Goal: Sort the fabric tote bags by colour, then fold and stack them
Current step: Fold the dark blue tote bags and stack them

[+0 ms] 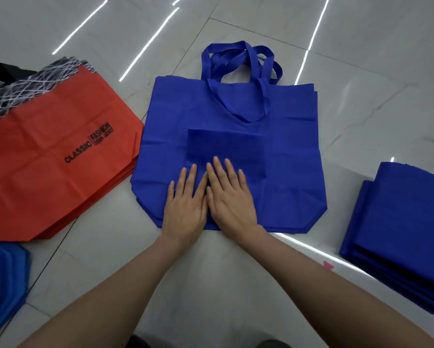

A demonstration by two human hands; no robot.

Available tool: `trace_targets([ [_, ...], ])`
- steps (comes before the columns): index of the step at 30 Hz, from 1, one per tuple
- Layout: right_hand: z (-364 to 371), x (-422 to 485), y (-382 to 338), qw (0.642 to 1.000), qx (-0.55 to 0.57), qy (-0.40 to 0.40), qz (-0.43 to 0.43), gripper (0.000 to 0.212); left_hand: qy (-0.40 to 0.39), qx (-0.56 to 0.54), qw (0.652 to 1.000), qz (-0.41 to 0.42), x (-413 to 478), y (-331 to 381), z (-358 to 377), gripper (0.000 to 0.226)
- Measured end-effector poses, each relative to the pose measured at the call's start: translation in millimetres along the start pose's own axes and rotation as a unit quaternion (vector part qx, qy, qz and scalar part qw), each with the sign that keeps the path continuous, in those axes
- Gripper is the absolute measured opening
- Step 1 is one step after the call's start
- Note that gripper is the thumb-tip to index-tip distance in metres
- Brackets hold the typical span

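Note:
A pile of royal-blue tote bags (281,151) lies flat on the floor in the middle, handles (238,69) at the far end, one handle loop folded down onto the top bag. My left hand (184,204) and my right hand (229,197) press flat on the lower middle of the top bag, side by side, fingers straight and touching the fabric. A darker rectangular patch shows on the bag just beyond my fingertips. To the left lies a stack of red bags (50,156) printed "CLASSIC FASHION", with black patterned tops.
A stack of folded blue bags (401,237) sits at the right edge. More blue fabric (2,285) lies at the lower left corner. The floor (211,285) is glossy pale tile with light reflections. A small red mark (328,265) is on the floor.

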State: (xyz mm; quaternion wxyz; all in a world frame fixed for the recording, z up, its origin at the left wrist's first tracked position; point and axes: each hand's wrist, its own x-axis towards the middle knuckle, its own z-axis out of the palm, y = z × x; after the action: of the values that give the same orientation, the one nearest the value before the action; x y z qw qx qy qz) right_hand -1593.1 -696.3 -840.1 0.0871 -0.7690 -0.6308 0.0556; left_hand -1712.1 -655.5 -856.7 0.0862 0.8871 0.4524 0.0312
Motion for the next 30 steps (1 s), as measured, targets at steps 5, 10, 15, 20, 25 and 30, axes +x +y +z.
trace_targets([
  [5,6.8,-8.5,18.0,1.000,-0.009,-0.012,0.017,0.053,0.011,-0.008,1.000,-0.008,-0.9,1.0,0.6,0.051],
  [10,1.6,-31.4,41.3,0.996,-0.024,-0.005,0.085,0.057,0.015,-0.005,1.000,-0.008,-1.1,2.3,0.3,0.051],
  [15,-23.5,5.4,53.8,0.995,-0.083,0.056,0.030,0.048,-0.024,-0.009,0.999,0.030,3.5,-11.0,-6.4,0.053],
  [20,-38.9,46.6,60.3,0.997,-0.057,-0.046,-0.004,0.061,-0.011,0.086,0.976,0.200,18.0,-60.4,-21.2,0.048],
  [25,-10.4,14.8,35.6,0.984,-0.011,0.005,0.179,0.065,0.065,0.032,0.997,-0.021,5.4,-23.4,-22.9,0.050],
  [30,-4.3,1.2,29.9,0.993,-0.059,0.098,0.013,0.057,0.033,-0.043,0.990,-0.133,-13.9,15.0,0.2,0.059],
])
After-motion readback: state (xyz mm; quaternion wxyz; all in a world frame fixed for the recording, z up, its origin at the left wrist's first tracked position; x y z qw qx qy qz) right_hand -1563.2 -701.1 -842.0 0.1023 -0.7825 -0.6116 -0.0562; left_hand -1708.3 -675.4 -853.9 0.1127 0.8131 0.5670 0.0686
